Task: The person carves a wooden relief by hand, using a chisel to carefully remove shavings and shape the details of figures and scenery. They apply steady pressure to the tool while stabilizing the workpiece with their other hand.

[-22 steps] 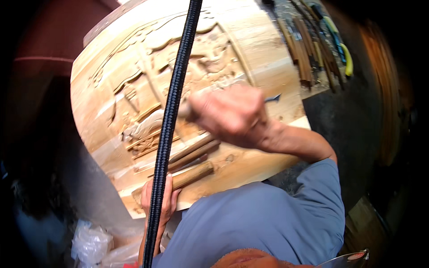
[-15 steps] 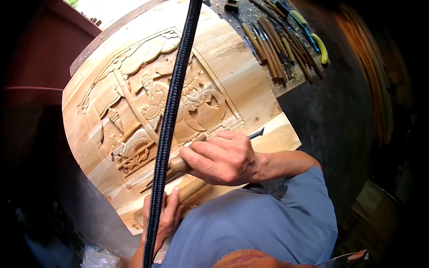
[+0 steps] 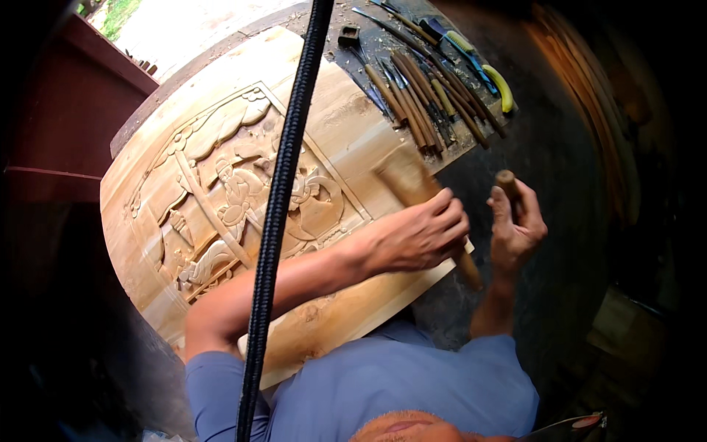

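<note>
A wide wooden panel (image 3: 140, 250) with carved relief figures lies before me. My left arm reaches across its near right part, and my left hand (image 3: 423, 232) is closed round the handle of a wooden mallet (image 3: 407, 175). The mallet's broad head points away over the panel's right edge, and its handle end hangs toward me. To the right, off the panel, my right hand (image 3: 518, 225) grips a wooden-handled chisel (image 3: 505, 179) with the handle end up. The chisel's blade is hidden from view.
Several wooden-handled carving tools (image 3: 420, 96) lie in a row at the far right of the bench, among wood chips. Beside them are a brush (image 3: 460, 42) and a yellow curved handle (image 3: 501, 87). A black braided cord (image 3: 283, 184) crosses the view from top to bottom.
My left hand has come from the panel's near edge across to the right and now holds the mallet. My right hand has moved right, off the panel, and turned the chisel's handle upward.
</note>
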Tool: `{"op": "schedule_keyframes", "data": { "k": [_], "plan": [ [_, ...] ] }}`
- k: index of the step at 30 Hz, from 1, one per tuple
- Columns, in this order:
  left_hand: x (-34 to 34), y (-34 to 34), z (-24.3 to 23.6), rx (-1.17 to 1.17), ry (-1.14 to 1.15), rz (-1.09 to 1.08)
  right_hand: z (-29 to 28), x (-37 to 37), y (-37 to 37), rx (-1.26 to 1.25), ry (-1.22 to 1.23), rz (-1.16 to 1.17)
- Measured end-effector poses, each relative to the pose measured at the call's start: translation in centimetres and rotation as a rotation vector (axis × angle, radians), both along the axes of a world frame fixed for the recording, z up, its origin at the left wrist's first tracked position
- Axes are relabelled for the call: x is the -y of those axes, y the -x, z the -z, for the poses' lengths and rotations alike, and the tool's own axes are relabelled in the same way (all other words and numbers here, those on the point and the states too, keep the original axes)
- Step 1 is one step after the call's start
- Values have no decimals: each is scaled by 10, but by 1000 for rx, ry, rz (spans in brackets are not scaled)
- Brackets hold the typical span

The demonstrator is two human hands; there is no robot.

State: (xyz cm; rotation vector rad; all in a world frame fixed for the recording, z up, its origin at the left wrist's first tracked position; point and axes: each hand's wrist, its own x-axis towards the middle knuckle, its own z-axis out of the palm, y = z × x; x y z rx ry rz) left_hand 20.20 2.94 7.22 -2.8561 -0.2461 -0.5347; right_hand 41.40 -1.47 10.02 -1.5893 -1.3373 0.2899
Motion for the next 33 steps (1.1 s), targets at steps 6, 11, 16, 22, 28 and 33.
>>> {"op": "schedule_keyframes", "data": {
  "k": [6,11,16,22,28,33],
  "plan": [
    [-73,-60,53,190,20,-40,8,14,-19,70,38,126],
    [-92,-63,77,53,58,-128,23,9,-21,48,49,96],
    [-91,-59,74,-25,124,-195,30,2,-10,2,89,46],
    [-87,-72,60,-130,190,-353,41,-6,0,38,133,-28],
    [-94,-59,73,-61,297,-347,53,-12,18,28,64,-112],
    [-93,-28,107,175,234,-318,39,-23,37,67,-4,-310]
  ]
}}
